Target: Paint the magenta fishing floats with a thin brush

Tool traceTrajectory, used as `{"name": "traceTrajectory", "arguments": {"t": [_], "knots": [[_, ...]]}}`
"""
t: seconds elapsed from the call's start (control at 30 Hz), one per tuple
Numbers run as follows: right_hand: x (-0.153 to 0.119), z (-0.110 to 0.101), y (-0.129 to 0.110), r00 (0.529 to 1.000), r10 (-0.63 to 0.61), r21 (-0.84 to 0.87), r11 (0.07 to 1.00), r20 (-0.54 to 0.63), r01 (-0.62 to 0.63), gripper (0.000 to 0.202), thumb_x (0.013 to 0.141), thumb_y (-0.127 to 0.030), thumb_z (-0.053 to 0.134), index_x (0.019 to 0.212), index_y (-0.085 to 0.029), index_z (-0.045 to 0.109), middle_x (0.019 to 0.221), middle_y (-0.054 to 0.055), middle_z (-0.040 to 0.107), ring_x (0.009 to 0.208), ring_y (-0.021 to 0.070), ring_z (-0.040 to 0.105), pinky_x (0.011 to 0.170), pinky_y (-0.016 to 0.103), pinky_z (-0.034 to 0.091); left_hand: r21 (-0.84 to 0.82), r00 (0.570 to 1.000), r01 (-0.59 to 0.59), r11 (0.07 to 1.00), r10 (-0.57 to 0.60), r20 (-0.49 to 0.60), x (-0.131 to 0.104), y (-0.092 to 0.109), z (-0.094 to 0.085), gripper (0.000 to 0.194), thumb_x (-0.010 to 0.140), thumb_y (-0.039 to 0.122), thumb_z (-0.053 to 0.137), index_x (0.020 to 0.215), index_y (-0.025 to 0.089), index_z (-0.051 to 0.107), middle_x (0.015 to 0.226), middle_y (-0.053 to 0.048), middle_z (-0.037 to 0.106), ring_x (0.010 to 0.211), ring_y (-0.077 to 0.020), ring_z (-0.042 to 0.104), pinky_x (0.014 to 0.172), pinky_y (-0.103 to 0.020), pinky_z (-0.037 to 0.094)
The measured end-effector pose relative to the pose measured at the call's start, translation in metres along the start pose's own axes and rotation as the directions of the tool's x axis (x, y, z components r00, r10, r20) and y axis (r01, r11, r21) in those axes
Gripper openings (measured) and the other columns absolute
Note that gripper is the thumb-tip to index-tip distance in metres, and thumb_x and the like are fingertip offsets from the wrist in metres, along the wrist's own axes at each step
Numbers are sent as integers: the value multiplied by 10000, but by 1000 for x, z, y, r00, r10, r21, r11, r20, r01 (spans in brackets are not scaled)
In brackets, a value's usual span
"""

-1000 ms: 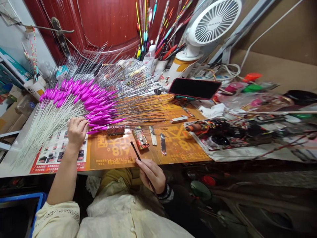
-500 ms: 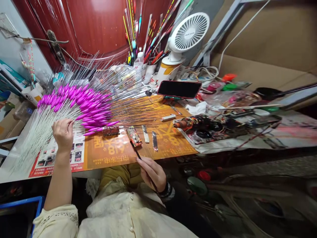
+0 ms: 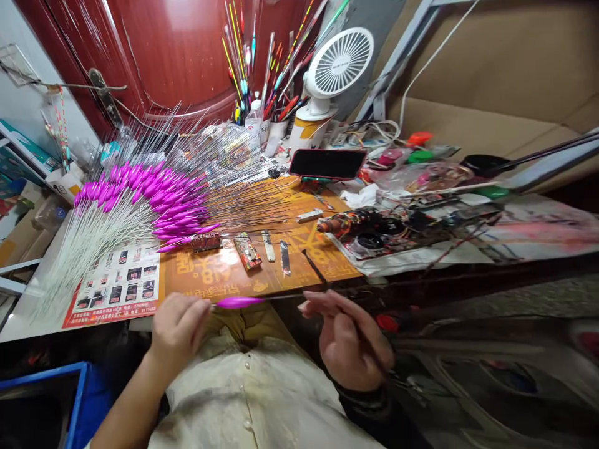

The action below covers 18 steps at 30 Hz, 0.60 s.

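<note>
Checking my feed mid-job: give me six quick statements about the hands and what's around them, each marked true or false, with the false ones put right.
1. The left hand holds a float. True.
2. The float is green. False: it is magenta.
3. The right hand holds a dark stick. True.
4. The fan stands behind the phone. True.
5. The phone is lit up. False: it is dark.
6. The left hand holds the dark stick too. False: only the right hand does.
</note>
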State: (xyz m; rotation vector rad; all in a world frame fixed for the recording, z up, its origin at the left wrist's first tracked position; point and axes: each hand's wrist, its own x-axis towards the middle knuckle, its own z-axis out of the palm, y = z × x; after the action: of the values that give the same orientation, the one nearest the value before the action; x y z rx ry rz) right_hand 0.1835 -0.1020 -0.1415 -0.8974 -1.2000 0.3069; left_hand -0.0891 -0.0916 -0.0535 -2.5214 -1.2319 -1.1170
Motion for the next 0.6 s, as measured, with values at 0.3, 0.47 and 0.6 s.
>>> {"name": "traceTrajectory", "arguments": {"t": [0.3,0.47,0.6], "knots": [[29,-48,-31,936,162,163,980,-313,-115,160,1012,-364,550,1016,-241,652,830,32,727,656,144,661,532,268,534,-288,989,-72,955,106,103,-3,31,53,257,929,133,636,1112,308,683,891,-24,761,753,-190,733,696,-335,608],[41,-107,-43,884,228,176,970,-407,-170,329,935,-541,667,956,-213,644,763,6,693,642,134,660,523,253,516,-434,958,-88,896,196,209,-1,43,91,245,943,207,621,1117,356,705,893,4,773,746,-206,750,697,-346,624],[45,-174,-70,855,112,30,993,-506,-112,329,923,-535,703,960,-211,663,712,-45,657,604,89,657,508,195,519,-539,917,-81,838,275,289,-2,59,112,166,950,240,624,1064,324,713,904,9,781,751,-189,753,673,-306,610]]}}
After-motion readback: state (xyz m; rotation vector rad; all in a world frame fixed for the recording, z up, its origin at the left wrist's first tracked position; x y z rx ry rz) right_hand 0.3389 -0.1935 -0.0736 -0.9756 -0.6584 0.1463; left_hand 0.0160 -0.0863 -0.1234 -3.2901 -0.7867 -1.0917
